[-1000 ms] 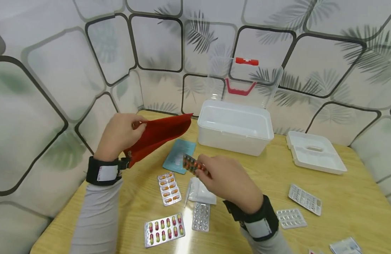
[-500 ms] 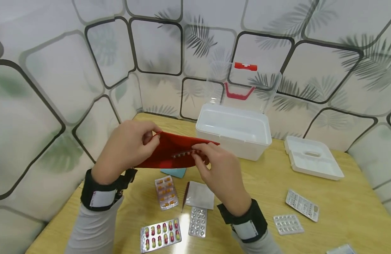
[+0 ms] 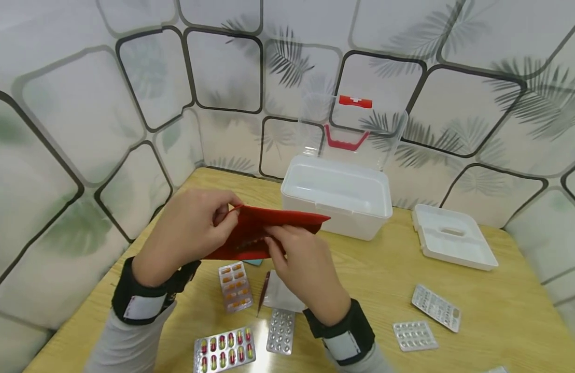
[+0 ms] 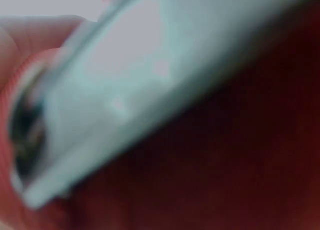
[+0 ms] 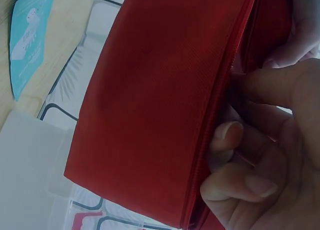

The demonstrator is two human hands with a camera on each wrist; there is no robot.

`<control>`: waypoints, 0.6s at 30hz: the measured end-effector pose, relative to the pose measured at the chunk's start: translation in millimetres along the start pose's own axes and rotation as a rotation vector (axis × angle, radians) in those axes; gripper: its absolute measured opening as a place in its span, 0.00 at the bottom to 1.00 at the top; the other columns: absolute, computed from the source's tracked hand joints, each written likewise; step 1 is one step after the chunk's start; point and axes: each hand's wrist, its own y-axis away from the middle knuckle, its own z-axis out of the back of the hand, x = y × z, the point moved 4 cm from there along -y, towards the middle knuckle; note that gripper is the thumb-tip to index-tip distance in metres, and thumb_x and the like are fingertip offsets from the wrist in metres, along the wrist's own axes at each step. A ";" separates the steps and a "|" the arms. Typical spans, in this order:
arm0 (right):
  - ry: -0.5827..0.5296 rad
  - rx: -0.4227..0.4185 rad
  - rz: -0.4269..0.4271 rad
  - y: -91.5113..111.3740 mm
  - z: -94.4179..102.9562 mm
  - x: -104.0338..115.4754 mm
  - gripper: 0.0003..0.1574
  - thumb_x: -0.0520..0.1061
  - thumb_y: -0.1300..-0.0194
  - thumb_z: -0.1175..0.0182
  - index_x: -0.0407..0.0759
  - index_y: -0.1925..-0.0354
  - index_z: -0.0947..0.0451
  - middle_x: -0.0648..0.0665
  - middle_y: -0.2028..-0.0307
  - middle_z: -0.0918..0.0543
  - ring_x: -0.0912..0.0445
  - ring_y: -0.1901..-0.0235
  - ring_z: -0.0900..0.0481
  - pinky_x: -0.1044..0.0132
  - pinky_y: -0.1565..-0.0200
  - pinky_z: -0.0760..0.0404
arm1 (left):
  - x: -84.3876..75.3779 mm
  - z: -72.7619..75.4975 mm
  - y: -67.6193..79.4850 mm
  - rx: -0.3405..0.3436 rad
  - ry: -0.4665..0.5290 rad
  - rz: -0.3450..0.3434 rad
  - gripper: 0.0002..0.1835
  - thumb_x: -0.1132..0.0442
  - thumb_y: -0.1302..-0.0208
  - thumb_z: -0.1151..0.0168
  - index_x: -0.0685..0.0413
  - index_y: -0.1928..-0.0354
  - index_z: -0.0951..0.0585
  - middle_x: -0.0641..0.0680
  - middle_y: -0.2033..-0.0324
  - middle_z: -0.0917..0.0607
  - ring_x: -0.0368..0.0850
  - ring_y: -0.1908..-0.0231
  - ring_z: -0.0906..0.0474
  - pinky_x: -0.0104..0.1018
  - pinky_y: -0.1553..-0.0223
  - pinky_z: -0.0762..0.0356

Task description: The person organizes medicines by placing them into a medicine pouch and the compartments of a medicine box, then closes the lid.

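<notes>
My left hand (image 3: 189, 228) pinches the left corner of a red zip pouch (image 5: 145, 104), which is held up over the table with its mouth open. At that mouth my right hand (image 3: 303, 264) has its fingertips inside, pinching the end of a capsule blister pack (image 3: 250, 242). Only the pack's edge shows against the dark red inside; the rest is hidden. In the right wrist view the right fingers (image 5: 265, 84) curl in past the zip edge. A blurred, pale shiny strip (image 4: 120, 79) crosses the left wrist view in front of red cloth.
Below the pouch lie an orange-capsule blister pack (image 3: 235, 286), a red-and-yellow one (image 3: 224, 349), a silver one (image 3: 281, 331) and a white packet (image 3: 280, 295). Behind stands an open white box (image 3: 334, 212); a white tray (image 3: 455, 243) and two blister packs (image 3: 415, 335) lie right.
The right hand has brought the blister pack from above the table up and left into the pouch's mouth, then deeper in. The left hand has moved right and down with the pouch.
</notes>
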 end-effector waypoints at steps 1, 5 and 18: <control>0.003 0.006 -0.005 0.0 -0.9 0.6 0.13 0.49 0.34 0.39 0.49 0.54 0.15 0.52 0.64 0.13 0.61 0.69 0.21 0.64 0.69 0.18 | -1.0 -0.2 0.6 0.009 -0.005 0.001 0.08 0.64 0.44 0.42 0.50 0.69 0.13 0.43 0.89 0.33 0.37 0.85 0.39 0.33 0.84 0.42; 0.011 0.023 -0.023 1.2 -4.1 0.2 0.11 0.48 0.34 0.40 0.50 0.56 0.14 0.52 0.66 0.13 0.61 0.70 0.21 0.63 0.68 0.18 | -3.9 -2.8 2.1 0.032 -0.024 -0.001 0.08 0.63 0.43 0.41 0.50 0.67 0.13 0.42 0.89 0.32 0.37 0.85 0.38 0.33 0.85 0.42; -0.006 0.038 0.000 4.8 -2.0 1.3 0.12 0.47 0.35 0.40 0.49 0.54 0.17 0.52 0.65 0.15 0.63 0.73 0.25 0.68 0.72 0.22 | 1.3 0.9 3.6 0.019 -0.030 0.033 0.07 0.63 0.42 0.42 0.50 0.68 0.14 0.44 0.90 0.33 0.37 0.86 0.38 0.33 0.86 0.43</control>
